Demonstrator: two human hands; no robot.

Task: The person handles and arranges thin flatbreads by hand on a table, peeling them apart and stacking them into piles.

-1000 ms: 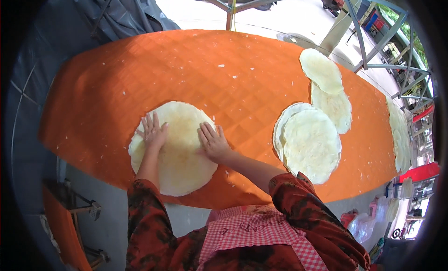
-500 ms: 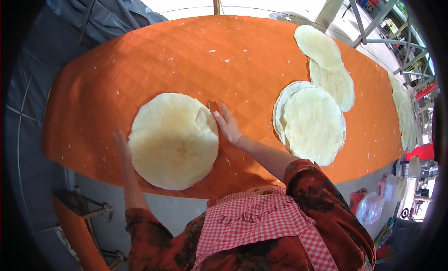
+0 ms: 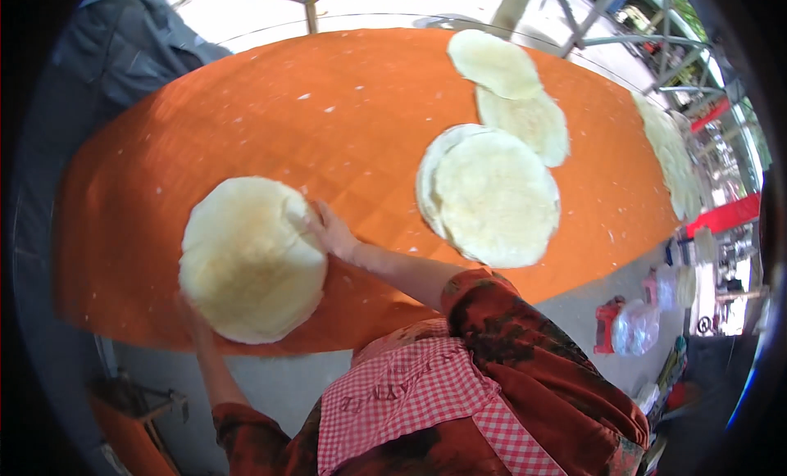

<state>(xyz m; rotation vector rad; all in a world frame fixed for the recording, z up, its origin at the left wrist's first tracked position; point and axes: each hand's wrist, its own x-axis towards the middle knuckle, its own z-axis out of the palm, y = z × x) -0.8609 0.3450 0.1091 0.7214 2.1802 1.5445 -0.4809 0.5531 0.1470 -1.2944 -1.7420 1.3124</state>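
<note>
Round sheet pale, tan-tinged centre, creased near one o'clock. Right hand at two, left hand at eight; fingers blurred, grip I can't tell.

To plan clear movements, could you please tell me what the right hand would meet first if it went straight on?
Most likely the right edge of the leftmost pale round sheet, which the right hand appears to touch, though depth is unclear.

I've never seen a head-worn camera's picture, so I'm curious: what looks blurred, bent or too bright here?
In the head view, the left hand is smeared by blur; in the head view, the orange table has bowed edges; also in the head view, the ground beyond it glares nearly white.
</note>
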